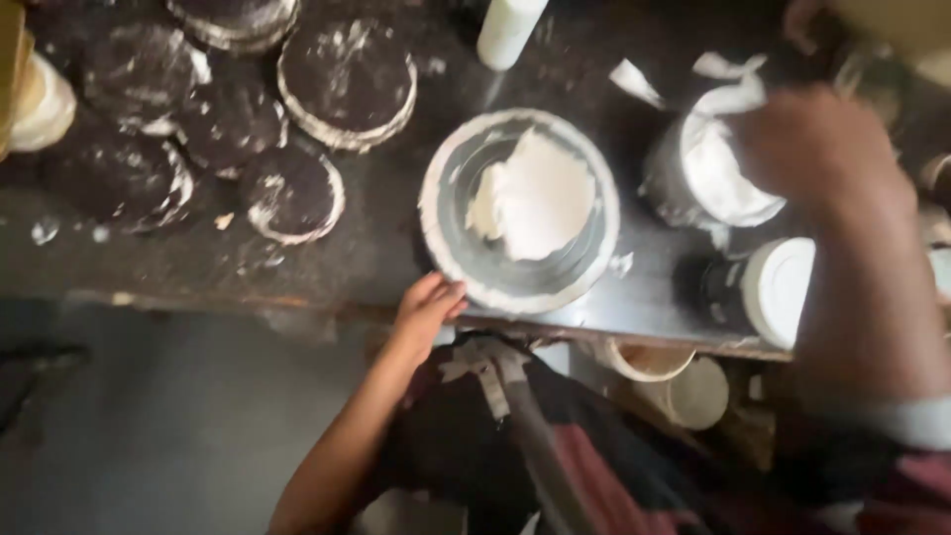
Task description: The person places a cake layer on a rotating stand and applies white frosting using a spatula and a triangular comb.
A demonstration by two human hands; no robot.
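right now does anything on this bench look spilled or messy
Yes. White paste is smeared over the rim of the round metal tin by the left hand, and white flecks dot the dark worktop near the dark round cakes. The right hand is blurred.

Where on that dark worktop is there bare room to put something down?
One bare strip runs along the table's front edge, below the dark round cakes and left of the big white-rimmed bowl. The back left is packed with cakes. The right, around the pot under the right hand, is crowded.
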